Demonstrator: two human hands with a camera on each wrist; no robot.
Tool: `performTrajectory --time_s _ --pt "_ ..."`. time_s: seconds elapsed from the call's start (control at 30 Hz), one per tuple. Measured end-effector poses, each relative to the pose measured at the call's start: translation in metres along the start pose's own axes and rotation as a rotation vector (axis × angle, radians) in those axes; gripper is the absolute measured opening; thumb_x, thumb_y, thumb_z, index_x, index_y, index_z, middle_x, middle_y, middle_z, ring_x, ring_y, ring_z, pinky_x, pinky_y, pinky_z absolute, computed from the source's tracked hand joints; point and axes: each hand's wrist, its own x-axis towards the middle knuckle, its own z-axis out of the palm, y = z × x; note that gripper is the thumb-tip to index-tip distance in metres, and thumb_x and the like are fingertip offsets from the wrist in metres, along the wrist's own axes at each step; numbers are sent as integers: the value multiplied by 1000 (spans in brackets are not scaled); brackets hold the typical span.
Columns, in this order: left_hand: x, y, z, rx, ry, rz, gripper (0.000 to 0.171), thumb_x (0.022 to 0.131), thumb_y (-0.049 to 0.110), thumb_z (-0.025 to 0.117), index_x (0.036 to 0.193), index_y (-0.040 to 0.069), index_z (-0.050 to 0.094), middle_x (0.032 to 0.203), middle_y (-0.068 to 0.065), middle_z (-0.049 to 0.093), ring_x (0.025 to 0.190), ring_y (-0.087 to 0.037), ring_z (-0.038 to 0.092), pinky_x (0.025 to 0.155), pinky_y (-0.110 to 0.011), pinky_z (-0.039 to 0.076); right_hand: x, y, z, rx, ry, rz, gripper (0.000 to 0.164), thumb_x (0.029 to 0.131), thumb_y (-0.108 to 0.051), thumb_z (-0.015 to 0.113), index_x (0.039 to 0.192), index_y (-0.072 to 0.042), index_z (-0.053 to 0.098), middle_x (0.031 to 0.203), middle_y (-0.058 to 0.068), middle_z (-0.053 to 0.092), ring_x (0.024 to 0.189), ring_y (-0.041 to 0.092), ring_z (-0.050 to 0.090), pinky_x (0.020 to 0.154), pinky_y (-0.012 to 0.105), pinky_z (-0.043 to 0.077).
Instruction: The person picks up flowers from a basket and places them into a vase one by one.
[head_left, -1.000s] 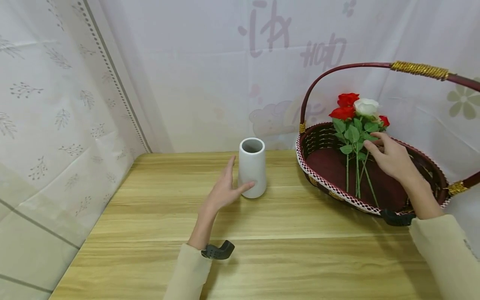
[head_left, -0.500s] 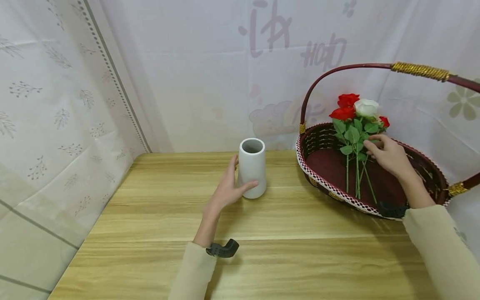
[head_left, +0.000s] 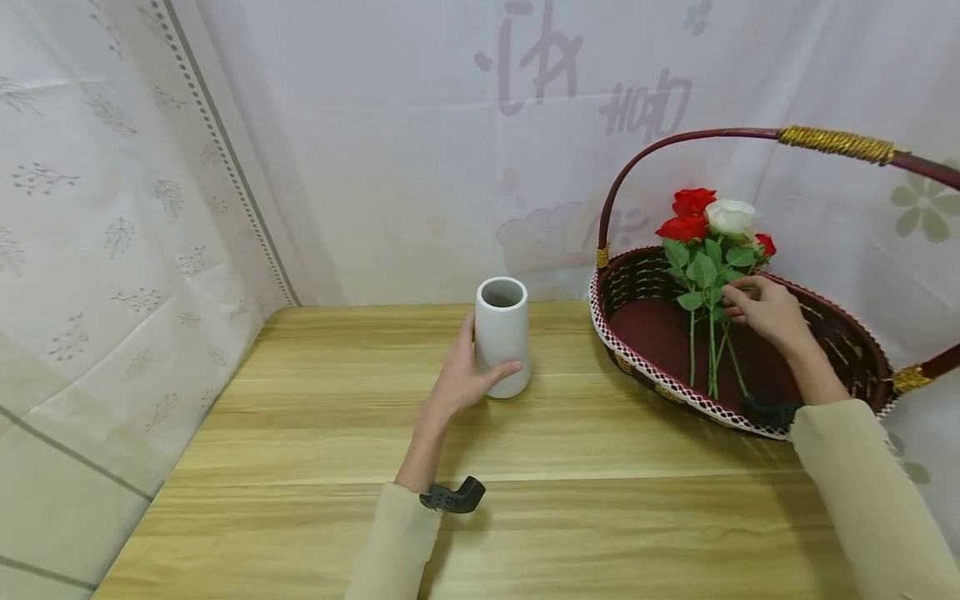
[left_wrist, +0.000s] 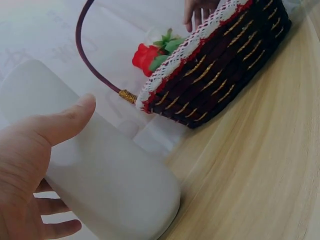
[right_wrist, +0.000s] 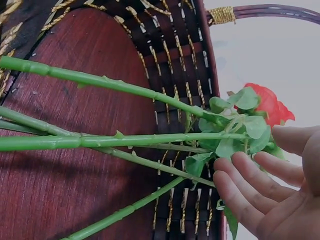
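Note:
A plain white cylindrical vase stands upright on the wooden table. My left hand holds it from the left, thumb across its front and fingers round the far side. In the left wrist view the thumb lies against the vase. To the right, a dark red woven basket holds several artificial roses: red ones and a white rose, their green stems lying inside. At their leaves is my right hand, its fingers loosely bent beside the stems; whether fingertips touch the leaves I cannot tell.
The basket's tall arched handle rises over the flowers, wrapped in gold cord. White lace edges its rim. Printed cloth hangs behind the table and along its left side.
My left hand has moved right and closed in on the vase, its fingers now round it. The right hand has shifted slightly left and down along the leaves. The roses stay put.

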Motion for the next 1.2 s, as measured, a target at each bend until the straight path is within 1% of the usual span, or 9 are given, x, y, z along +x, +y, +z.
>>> performTrajectory --time_s 0.13,0.33,0.53,0.63,0.83,0.9,1.0,1.1,1.2 --pt "0 -2 2 -28 13 -20 105 78 24 90 158 18 22 146 -7 45 128 -25 49 107 -50 40 5 3 4 32 -7 7 65 106 -42 47 140 14 44 121 38 59 69 -5 63 63 17 52" --pt "2 -4 6 -50 19 0 103 79 23 90 158 18 24 144 -6 46 126 -25 50 106 -48 41 11 7 6 58 -10 23 64 106 -39 49 137 17 44 117 36 62 69 -1 65 62 19 53" --pt "3 -5 8 -54 29 -6 105 78 23 90 159 20 22 144 -6 47 126 -25 50 105 -50 41 14 11 9 103 -21 31 61 106 -37 50 137 16 45 115 34 62 75 8 69 65 24 57" --pt "3 -5 8 -54 39 -13 105 78 24 90 159 20 23 144 -8 48 126 -28 51 105 -52 42 15 14 11 133 -35 37 61 106 -36 50 138 16 44 117 34 61 77 9 69 68 27 58" --pt "3 -7 8 -50 46 -36 100 79 27 90 157 24 27 141 -5 50 124 -26 53 102 -51 44 16 14 13 146 -49 51 62 106 -35 51 138 17 45 120 33 59 76 8 69 71 31 59" --pt "3 -8 9 -57 47 -41 100 79 28 89 157 26 27 141 -4 50 123 -25 53 102 -50 45 16 13 13 145 -52 58 62 106 -35 52 137 18 46 117 29 62 75 9 69 73 33 59" --pt "3 -9 10 -64 50 -42 99 79 29 90 156 28 28 140 -2 50 123 -24 53 101 -50 45 16 13 13 146 -58 68 62 105 -35 53 137 18 46 107 17 66 75 9 70 76 38 59" --pt "3 -9 12 -85 49 -31 98 79 27 90 156 28 28 141 -1 50 123 -24 53 102 -50 44 16 13 12 156 -59 72 61 105 -34 54 136 18 47 96 3 67 74 9 69 76 38 59" --pt "3 -10 13 -101 46 -16 98 79 26 90 156 26 29 141 -2 50 124 -26 53 102 -52 44 17 13 12 179 -65 78 58 105 -31 56 136 17 48 90 -6 66 73 8 69 75 37 59"
